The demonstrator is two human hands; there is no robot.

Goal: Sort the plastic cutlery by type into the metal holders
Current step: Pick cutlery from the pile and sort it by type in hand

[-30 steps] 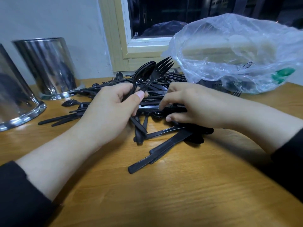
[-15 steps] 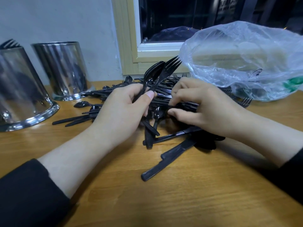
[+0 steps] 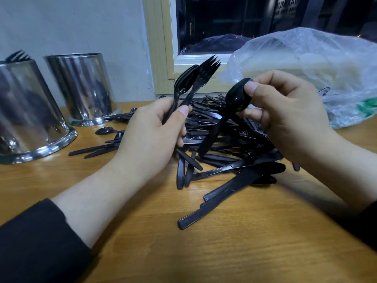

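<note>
The right hand (image 3: 289,117) pinches a spoon (image 3: 236,99) by its bowl. The left hand (image 3: 151,135) grips a fork (image 3: 206,75) and spoons by their handles. Light, slick plastic; handles probably give surer hold.

Pale wall (image 3: 81,23), dark wood-framed window (image 3: 224,23)

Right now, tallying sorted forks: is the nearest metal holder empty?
No. Fork tines stick up above the nearest metal holder rim; how many are inside, cannot tell.

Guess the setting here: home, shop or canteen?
Cannot tell for sure; likely a food-service back room or a home work table. Cues: a wooden table against a window, steel holders, bulk black cutlery, and a plastic bag.
</note>
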